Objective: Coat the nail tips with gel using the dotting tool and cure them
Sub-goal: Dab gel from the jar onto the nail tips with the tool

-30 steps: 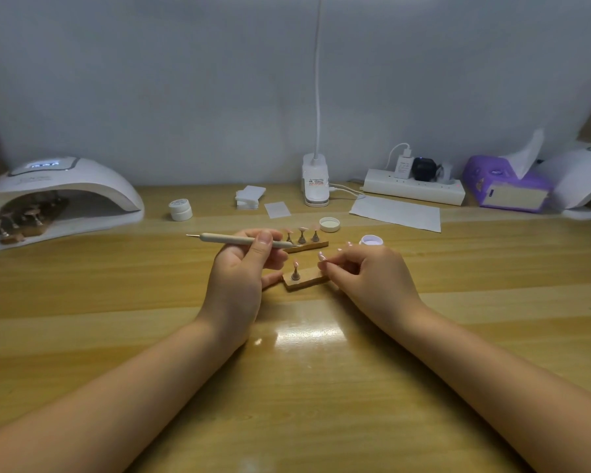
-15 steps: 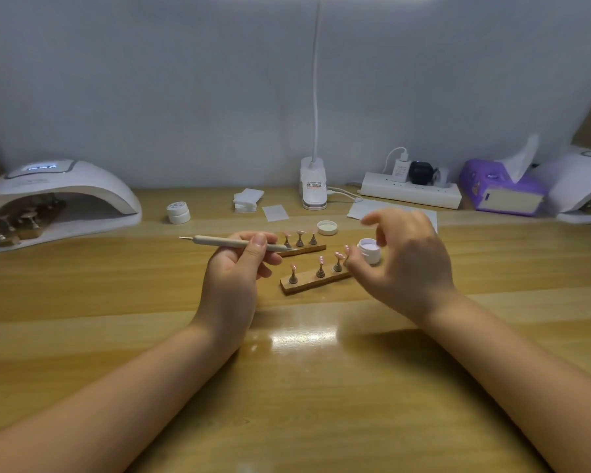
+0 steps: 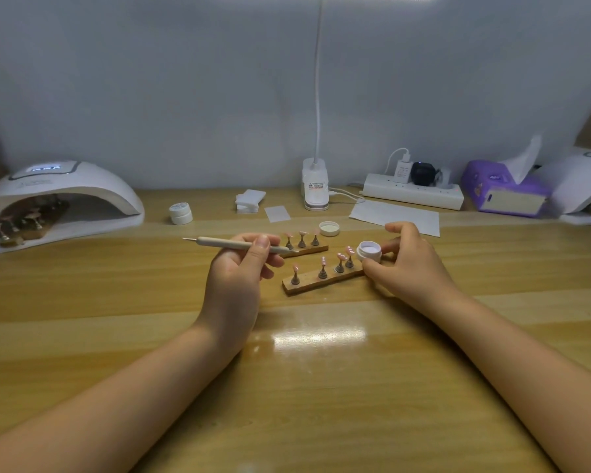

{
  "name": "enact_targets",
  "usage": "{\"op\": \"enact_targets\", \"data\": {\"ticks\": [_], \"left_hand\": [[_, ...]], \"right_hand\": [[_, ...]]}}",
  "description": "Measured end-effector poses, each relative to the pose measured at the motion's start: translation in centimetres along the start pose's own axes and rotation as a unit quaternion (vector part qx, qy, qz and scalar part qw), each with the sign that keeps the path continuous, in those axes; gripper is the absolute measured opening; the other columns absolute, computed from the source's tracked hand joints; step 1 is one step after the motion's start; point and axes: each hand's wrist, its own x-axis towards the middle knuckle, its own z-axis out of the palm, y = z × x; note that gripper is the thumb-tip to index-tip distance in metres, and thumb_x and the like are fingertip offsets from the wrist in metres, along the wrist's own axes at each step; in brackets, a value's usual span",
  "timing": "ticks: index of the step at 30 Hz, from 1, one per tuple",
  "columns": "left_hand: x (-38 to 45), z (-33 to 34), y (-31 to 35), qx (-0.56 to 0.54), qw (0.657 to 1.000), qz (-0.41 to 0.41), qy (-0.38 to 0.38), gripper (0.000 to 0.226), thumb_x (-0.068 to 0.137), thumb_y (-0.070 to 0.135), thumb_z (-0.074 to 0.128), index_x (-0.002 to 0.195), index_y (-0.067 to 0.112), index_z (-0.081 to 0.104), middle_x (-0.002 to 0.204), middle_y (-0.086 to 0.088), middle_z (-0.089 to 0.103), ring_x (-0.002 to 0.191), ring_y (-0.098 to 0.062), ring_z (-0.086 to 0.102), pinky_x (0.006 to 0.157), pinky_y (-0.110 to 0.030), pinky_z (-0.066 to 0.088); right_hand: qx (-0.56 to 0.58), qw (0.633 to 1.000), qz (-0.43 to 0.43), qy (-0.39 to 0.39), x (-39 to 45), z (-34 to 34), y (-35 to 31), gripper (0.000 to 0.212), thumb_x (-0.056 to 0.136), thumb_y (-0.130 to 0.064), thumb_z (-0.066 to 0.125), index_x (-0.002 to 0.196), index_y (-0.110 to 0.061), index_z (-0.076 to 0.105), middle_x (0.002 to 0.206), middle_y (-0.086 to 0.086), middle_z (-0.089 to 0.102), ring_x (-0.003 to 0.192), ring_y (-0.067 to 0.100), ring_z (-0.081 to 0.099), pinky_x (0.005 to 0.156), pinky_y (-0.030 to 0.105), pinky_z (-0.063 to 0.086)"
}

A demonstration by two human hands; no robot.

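Observation:
My left hand [image 3: 241, 268] grips the dotting tool [image 3: 219, 242], which lies level with its metal tip pointing left. A wooden strip [image 3: 307, 285] carrying several pink nail tips on small stands lies at the table's middle. Behind it, a second strip [image 3: 307, 249] bears three more tips. My right hand [image 3: 411, 264] pinches the open white gel jar [image 3: 370, 250] between thumb and fingers, just right of the near strip. The jar's lid [image 3: 329, 229] lies behind. At far left, the white curing lamp [image 3: 58, 196] is lit and shelters more strips of tips.
A closed white jar [image 3: 181, 213], white pads [image 3: 249, 200], a paper square [image 3: 277, 213] and a paper sheet [image 3: 394, 216] lie toward the back. A desk lamp base [image 3: 315, 184], power strip [image 3: 413, 194], purple tissue box [image 3: 505, 192] and a second white lamp [image 3: 584, 189] line the wall.
My right hand left the near strip, reached back right and took hold of the gel jar, bringing it beside the strip. The left hand kept the dotting tool almost still.

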Motion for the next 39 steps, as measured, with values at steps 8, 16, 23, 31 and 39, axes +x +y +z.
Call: {"op": "enact_targets", "data": {"ticks": [8,16,23,31,39], "left_hand": [[-0.1,-0.1,-0.1,0.005,1.000,0.010,-0.001,0.024,0.101,0.017,0.046,0.098,0.005,0.067,0.086,-0.003,0.069,0.072,-0.002,0.061,0.064,-0.013,0.048],[-1.0,0.1,1.4,0.075,0.982,0.167,-0.042,0.016,0.099,0.023,0.048,0.094,0.018,0.062,0.080,0.004,0.066,0.078,-0.007,0.064,0.070,-0.015,0.049],[-1.5,0.3,1.5,0.118,0.959,0.250,-0.065,0.014,0.097,0.021,0.047,0.093,0.013,0.058,0.085,0.008,0.065,0.071,-0.008,0.061,0.065,-0.021,0.050],[-1.5,0.4,1.3,0.205,0.941,0.261,-0.057,0.021,0.098,0.034,0.045,0.093,0.018,0.058,0.082,0.009,0.061,0.071,-0.012,0.057,0.063,-0.038,0.050],[-1.5,0.5,1.4,0.242,0.938,0.238,-0.071,0.019,0.094,0.028,0.044,0.092,0.016,0.058,0.082,0.013,0.058,0.075,-0.007,0.056,0.069,-0.035,0.049]], "right_hand": [[0.015,0.998,-0.019,0.054,0.1,-0.4,0.3,0.066,0.076,-0.042,0.077,0.128,-0.021,0.043,0.096,-0.007,0.063,0.099,0.018,0.057,0.082,0.036,0.050],[-0.076,0.950,-0.262,0.152,-2.1,-1.2,-3.1,0.062,0.071,-0.032,0.083,0.119,-0.007,0.054,0.095,0.005,0.068,0.090,0.026,0.060,0.080,0.045,0.047],[-0.106,0.911,-0.372,0.142,-3.8,-0.3,-5.1,0.066,0.066,-0.031,0.084,0.117,-0.013,0.047,0.090,0.001,0.072,0.090,0.027,0.062,0.081,0.040,0.041],[-0.090,0.920,-0.360,0.125,-4.6,-0.1,-6.0,0.063,0.063,-0.034,0.086,0.112,-0.004,0.061,0.089,-0.002,0.074,0.094,0.027,0.065,0.084,0.042,0.043],[-0.092,0.912,-0.377,0.134,-4.8,0.2,-6.1,0.066,0.064,-0.037,0.085,0.115,-0.011,0.052,0.090,-0.003,0.073,0.094,0.026,0.064,0.084,0.039,0.041]]}}
